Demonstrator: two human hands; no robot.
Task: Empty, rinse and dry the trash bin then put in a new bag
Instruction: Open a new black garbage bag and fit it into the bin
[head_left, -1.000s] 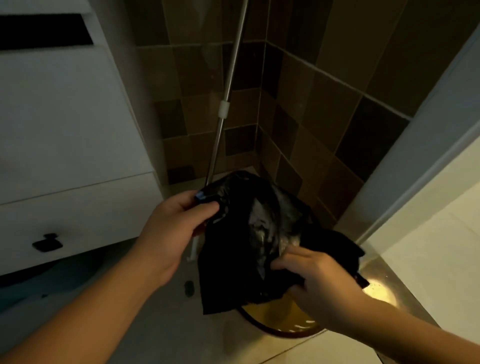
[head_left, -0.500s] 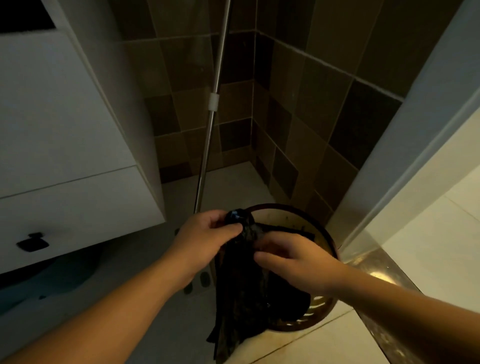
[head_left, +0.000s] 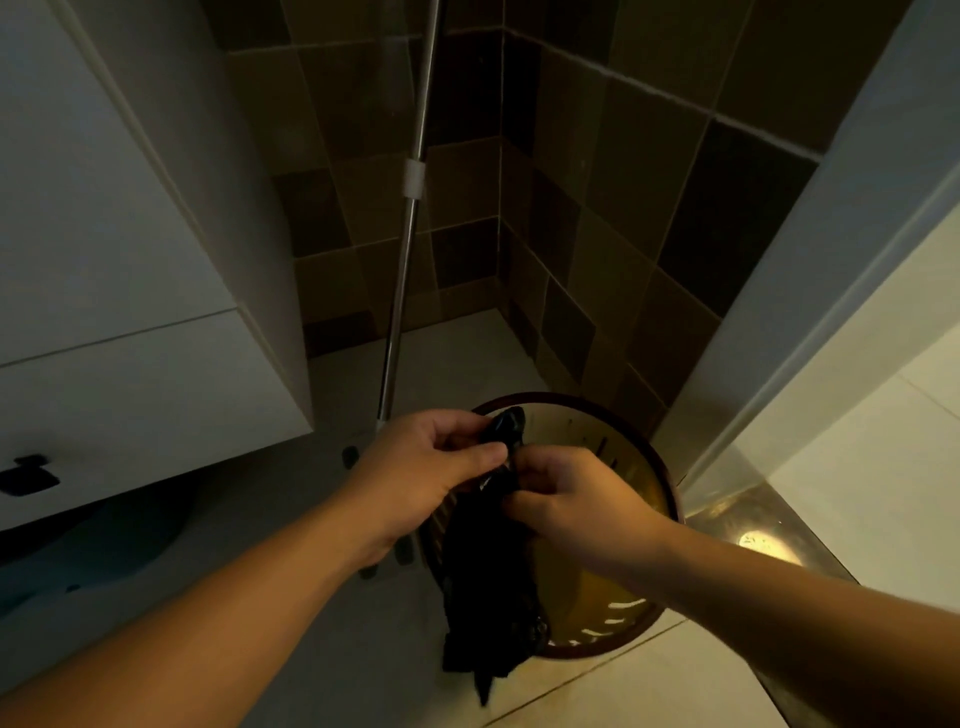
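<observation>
A round slotted trash bin (head_left: 631, 462) with a dark rim stands on the floor in the tiled corner, its yellowish inside showing. A black plastic bag (head_left: 488, 566) hangs bunched and narrow over the bin's left side. My left hand (head_left: 423, 467) pinches the bag's top between thumb and fingers. My right hand (head_left: 566, 499) grips the same top edge just to the right, fingers curled on the plastic. Both hands are close together above the bin's opening.
A metal mop pole (head_left: 408, 249) leans in the corner behind the bin. A white cabinet (head_left: 130, 332) with a black handle stands at the left. A door frame (head_left: 810, 291) and a shiny threshold (head_left: 753, 535) lie to the right.
The bag was spread wide between my hands; it now hangs gathered in a narrow strip. My hands have come together at its top, and the view tilted down onto the bin.
</observation>
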